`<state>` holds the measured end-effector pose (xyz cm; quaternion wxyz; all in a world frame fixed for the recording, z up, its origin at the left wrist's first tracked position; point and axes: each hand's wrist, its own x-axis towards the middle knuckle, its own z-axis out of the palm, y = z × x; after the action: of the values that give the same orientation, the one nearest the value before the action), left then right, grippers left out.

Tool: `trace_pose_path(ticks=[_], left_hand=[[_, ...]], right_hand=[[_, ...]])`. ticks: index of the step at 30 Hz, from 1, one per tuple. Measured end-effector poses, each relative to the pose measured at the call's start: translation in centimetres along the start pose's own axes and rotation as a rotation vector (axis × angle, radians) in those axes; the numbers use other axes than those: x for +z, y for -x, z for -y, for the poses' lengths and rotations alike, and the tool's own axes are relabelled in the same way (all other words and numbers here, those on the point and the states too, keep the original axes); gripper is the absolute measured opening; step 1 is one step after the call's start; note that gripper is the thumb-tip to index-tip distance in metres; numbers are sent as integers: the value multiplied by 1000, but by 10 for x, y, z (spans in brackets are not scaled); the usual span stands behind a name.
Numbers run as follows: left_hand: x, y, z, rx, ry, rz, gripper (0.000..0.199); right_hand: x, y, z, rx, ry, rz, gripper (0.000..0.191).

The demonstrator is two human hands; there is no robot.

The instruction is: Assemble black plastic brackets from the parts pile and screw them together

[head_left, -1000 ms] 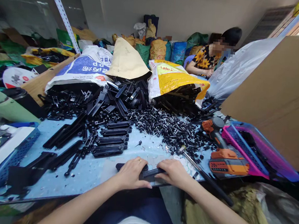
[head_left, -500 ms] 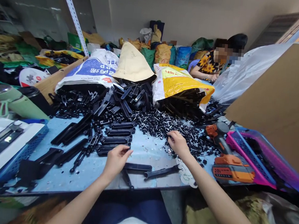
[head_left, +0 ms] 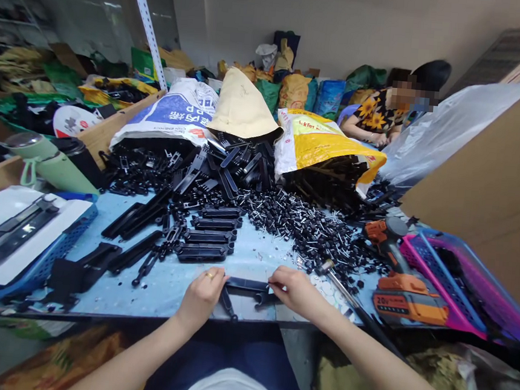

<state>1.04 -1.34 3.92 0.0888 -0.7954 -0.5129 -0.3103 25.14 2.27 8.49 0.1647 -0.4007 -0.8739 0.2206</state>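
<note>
My left hand (head_left: 203,293), with a ring on one finger, is closed at the left end of a flat black plastic bar (head_left: 247,284) near the table's front edge. The fingertips of my right hand (head_left: 297,290) are pinched together by the bar's right end; what they hold, if anything, is hidden. Below the bar lie a black piece with a forked end (head_left: 260,299) and a narrow black link (head_left: 228,306). Left of and beyond my hands, several black handle-like bars (head_left: 203,252) lie in a row. Farther off spreads a heap of black-headed bolts (head_left: 315,233).
An orange cordless drill (head_left: 408,298) and a pink basket (head_left: 442,302) are at right, near a metal rod (head_left: 340,285) with a black tail. Sacks, one of them yellow (head_left: 333,140), spill black parts behind. A blue basket (head_left: 67,245) stands left. Another person (head_left: 376,117) sits beyond.
My right hand has come from the bolt heap toward me and left, to the bar's right end. My left hand has moved slightly nearer me, to its left end. The view has shifted.
</note>
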Motion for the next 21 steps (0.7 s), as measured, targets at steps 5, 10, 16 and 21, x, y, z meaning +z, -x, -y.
trace_pose_path(ticks=[5,10,16,21], left_hand=[[1,0,9,274,-104,11,19],[-1,-4,19,337,-59,-2,18],[6,10,26,409,-35,14,22],[1,10,19,313,-148,81,23]], right_hand=[[6,-2,3,-52,93,24,16],[13,1,-2,-88,108,39,20],[31,12,-9,-107,53,-21,24],[42,24,-23,-159,10,-125,25]])
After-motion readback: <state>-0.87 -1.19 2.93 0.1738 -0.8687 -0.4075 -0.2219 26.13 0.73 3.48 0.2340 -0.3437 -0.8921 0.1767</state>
